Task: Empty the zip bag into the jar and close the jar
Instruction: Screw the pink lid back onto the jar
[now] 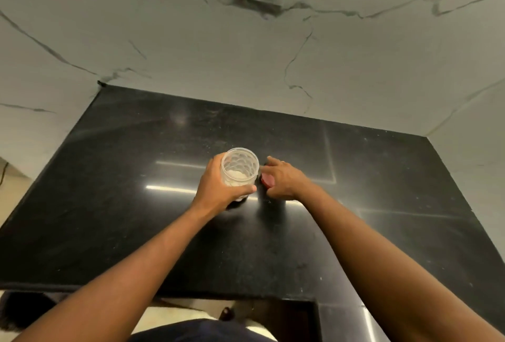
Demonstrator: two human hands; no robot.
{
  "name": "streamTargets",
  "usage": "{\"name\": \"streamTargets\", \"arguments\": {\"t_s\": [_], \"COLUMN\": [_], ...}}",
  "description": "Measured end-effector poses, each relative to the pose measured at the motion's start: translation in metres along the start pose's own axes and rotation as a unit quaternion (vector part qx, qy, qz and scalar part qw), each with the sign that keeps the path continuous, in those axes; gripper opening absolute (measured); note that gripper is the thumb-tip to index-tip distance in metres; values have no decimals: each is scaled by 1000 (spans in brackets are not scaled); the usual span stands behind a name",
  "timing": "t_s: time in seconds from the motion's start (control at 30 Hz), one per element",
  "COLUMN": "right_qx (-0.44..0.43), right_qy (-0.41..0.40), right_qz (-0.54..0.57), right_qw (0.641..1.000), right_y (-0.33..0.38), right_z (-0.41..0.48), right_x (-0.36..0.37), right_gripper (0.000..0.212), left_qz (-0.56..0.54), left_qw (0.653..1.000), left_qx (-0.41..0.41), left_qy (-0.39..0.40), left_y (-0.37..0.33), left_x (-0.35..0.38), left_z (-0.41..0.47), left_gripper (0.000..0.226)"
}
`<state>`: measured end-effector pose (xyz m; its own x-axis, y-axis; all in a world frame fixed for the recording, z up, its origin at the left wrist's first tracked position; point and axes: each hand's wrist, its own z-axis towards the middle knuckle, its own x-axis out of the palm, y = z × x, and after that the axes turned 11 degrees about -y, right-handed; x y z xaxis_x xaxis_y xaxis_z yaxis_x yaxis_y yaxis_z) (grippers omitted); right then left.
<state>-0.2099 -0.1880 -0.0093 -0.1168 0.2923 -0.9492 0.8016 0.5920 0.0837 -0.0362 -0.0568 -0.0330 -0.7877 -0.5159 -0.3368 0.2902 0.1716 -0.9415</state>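
Black stone counter [136,218], marble wall behind. Left hand [218,188] wraps around clear plastic jar [240,168], upright, open-topped, white contents at bottom, near counter centre. Right hand [284,179] curls over red lid [267,180], lying on counter just right of jar.

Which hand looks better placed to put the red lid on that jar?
The right hand. It already rests on the red lid beside the jar, while the left hand is wrapped around the open jar, steadying it.
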Motion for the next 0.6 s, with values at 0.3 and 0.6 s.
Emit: {"name": "streamTargets", "arguments": {"t_s": [0.3, 0.6], "right_qx": [86, 45], "right_qy": [-263, -388], "right_qz": [184, 478], "right_qw": [943, 787], "right_y": [-5, 55], "right_z": [-10, -43], "right_x": [-7, -24], "right_gripper": [74, 53], "left_qz": [29, 26], "left_qw": [999, 999], "left_qx": [34, 6], "left_qy": [7, 30], "left_y": [3, 7], "left_x": [-5, -5], "left_z": [5, 7], "left_gripper": [87, 87]}}
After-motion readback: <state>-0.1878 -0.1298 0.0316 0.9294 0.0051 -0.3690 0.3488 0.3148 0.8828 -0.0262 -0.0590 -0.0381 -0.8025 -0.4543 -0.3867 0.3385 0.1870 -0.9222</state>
